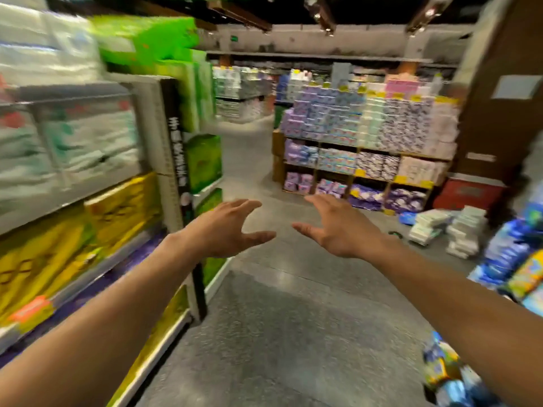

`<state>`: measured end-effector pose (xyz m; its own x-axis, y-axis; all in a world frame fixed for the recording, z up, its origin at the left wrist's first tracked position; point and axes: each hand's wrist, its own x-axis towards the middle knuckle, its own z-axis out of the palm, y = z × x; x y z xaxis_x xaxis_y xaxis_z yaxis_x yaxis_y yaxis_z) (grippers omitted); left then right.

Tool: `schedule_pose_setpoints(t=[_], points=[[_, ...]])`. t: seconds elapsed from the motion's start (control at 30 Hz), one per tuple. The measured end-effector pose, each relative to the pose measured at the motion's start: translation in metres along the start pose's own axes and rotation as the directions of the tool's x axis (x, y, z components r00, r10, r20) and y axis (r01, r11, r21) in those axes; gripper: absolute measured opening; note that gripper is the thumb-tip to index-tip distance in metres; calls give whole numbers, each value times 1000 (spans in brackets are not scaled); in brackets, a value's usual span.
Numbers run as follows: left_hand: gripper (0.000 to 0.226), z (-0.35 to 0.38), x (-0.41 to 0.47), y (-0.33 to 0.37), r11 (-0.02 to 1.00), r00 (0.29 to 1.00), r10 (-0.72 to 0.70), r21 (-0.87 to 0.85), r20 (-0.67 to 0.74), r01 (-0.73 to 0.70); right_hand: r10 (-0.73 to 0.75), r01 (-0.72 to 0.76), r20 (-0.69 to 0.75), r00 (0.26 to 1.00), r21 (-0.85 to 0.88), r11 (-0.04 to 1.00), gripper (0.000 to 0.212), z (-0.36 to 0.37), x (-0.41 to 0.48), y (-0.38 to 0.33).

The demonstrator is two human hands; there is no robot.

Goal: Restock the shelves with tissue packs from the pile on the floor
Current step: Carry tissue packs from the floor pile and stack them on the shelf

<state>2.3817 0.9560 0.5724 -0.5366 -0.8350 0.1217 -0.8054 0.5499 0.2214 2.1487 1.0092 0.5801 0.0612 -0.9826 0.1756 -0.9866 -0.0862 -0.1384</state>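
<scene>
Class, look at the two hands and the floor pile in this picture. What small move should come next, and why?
Probably turn right and step toward the pile of white tissue packs. The left hand and right hand are both open and hold nothing, over bare floor, and the pile lies farther off to the right, seemingly beyond reach.

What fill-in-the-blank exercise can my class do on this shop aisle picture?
1. The left hand and the right hand, fingers spread, both hold ____.
2. The pile of white tissue packs lies on the ____.
3. The yellow packs sit on the person's ____ side.
Missing words: nothing; floor; left.
</scene>
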Motion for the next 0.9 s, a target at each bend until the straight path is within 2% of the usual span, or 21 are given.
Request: schedule_pose_setpoints(t=[0.2, 0.4, 0.6, 0.8, 0.9], points=[[94, 50, 140, 85, 975, 974, 220, -20, 60, -220, 262, -262, 55, 964, -2, 965, 92, 3, 4, 147], [100, 102, 305, 148, 901, 894, 434, -74, 113, -428, 447, -445, 28, 894, -44, 894, 98, 16, 55, 286], [92, 147, 479, 220, 789, 759, 610, -91, 228, -607, 641, -642, 39, 766, 54, 765, 91, 22, 106, 416], [94, 204, 629, 314, 697, 645, 709, -146, 286, -702, 773, -766, -12, 635, 125, 631, 119, 30, 139, 554], [101, 247, 705, 362, 678, 619, 725, -153, 303, -719, 803, -795, 8, 595, 152, 588, 101, 42, 163, 638]])
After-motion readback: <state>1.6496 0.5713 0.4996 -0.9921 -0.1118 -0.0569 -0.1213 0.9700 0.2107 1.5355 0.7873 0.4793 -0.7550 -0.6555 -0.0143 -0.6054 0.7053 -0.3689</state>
